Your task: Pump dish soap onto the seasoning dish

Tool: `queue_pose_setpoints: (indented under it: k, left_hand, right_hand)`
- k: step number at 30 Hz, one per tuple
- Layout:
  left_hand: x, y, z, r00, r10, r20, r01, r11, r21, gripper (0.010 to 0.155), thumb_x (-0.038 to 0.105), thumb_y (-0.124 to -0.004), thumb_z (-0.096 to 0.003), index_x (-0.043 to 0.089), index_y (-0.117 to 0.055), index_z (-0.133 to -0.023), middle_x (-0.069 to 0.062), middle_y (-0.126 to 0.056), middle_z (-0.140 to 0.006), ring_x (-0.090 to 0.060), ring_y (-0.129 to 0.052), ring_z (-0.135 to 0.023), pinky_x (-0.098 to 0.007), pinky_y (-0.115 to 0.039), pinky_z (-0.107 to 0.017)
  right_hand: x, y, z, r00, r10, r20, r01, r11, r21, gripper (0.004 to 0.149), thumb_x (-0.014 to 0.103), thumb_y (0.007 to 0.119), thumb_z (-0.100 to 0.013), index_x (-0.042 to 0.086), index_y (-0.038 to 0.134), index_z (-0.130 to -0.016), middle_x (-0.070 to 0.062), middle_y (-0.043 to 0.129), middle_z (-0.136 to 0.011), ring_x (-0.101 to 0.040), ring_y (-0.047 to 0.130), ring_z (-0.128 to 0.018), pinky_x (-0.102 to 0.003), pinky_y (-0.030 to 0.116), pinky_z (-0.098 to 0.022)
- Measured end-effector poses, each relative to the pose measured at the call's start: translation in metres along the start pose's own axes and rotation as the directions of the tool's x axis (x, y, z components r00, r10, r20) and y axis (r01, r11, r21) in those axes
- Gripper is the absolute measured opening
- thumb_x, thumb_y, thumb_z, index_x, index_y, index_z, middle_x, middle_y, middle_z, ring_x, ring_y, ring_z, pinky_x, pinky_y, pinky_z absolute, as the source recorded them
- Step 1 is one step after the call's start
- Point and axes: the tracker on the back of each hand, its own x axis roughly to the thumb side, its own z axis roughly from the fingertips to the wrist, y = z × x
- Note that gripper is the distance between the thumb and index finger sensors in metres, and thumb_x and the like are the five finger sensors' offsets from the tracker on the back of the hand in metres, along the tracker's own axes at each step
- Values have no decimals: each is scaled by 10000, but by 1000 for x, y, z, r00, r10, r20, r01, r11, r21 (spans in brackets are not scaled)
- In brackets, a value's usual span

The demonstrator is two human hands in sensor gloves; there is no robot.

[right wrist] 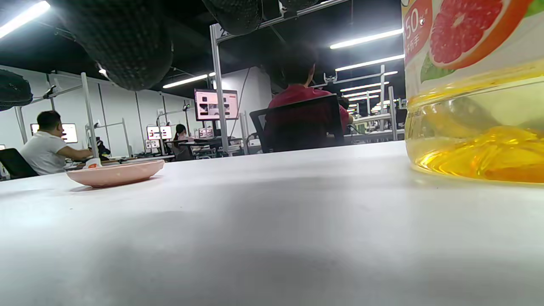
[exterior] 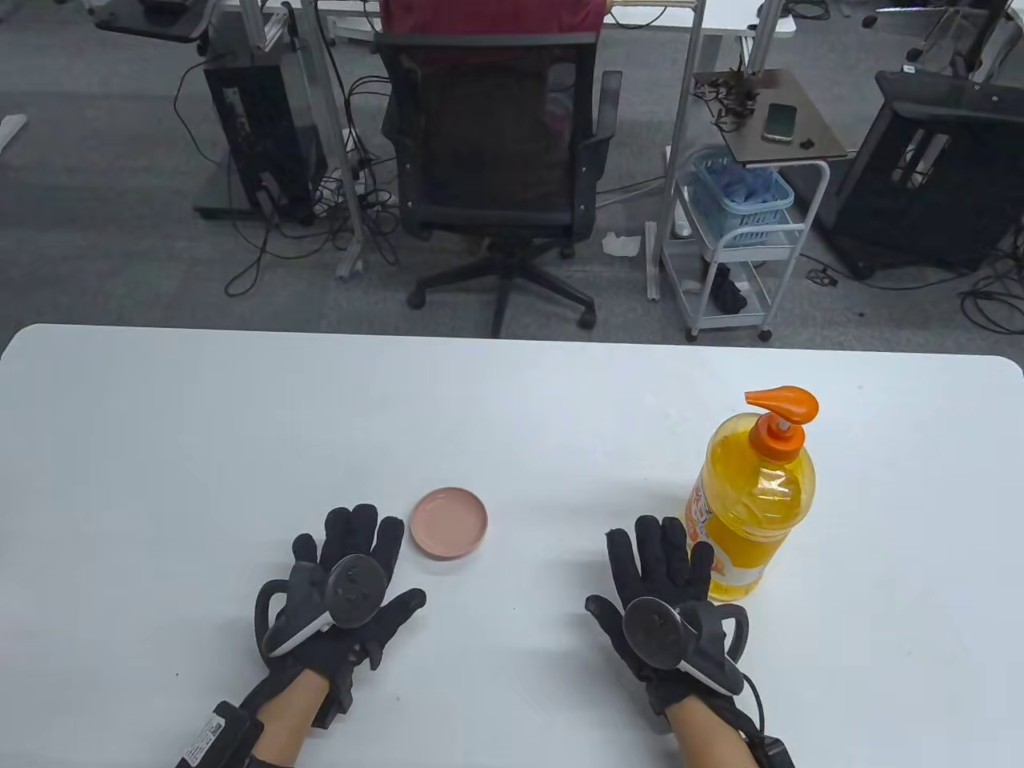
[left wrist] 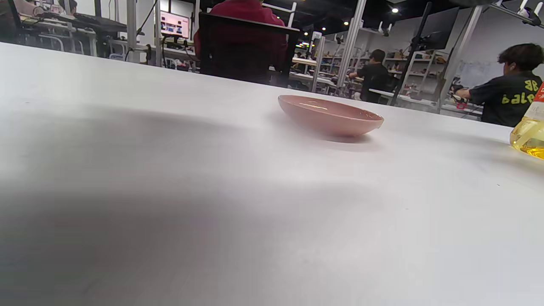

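A small pink seasoning dish sits on the white table, just right of my left hand's fingertips; it also shows in the left wrist view and the right wrist view. A yellow dish soap bottle with an orange pump stands upright at the right, its spout pointing left. It also shows in the left wrist view and the right wrist view. My left hand lies flat, fingers spread, empty. My right hand lies flat and empty, its fingers next to the bottle's base.
Beyond the table's far edge stand a black office chair, a white cart with a blue basket and computer towers. People sit at desks in the background of the wrist views.
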Motion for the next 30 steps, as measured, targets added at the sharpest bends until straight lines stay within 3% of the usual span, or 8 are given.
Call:
queue_pose_setpoints:
  k: [19, 23, 30]
  left_hand:
    - [1, 2, 3, 1000, 11, 15, -12, 1000, 23, 886, 714, -560, -409, 315, -194, -1109, -51, -78, -1203, -378, -75, -1120, -716, -134, -715]
    - [2, 4, 4, 1000, 9, 13, -10, 999, 34, 886, 714, -560, -409, 313, -195, -1110, -52, -79, -1203, -380, -75, -1120, -716, -135, -715]
    - [3, 5, 7, 1000, 22, 15, -22, 999, 50, 886, 714, -561, -408, 314, -196, -1110, -52, -79, -1203, -378, -77, -1121, -717, -135, -715]
  right_hand:
    - [-3, -7, -1, 999, -40, 2, 40, 999, -36, 815, 529, 747, -550, 130, 363, -1148, -238, 206, -1155, -464, 102, -1001, -670, 159, -674]
    - [-1, -20, 0, 998, -55, 19, 56, 994, -96, 811, 527, 749, -550, 121, 378, -1146, -240, 240, -1156, -468, 140, -1007, -643, 196, -692]
    - [-2, -71, 5, 999, -47, -9, 42, 955, -293, 813, 526, 755, -557, 114, 382, -1149, -248, 250, -1159, -472, 136, -1007, -641, 189, -692]
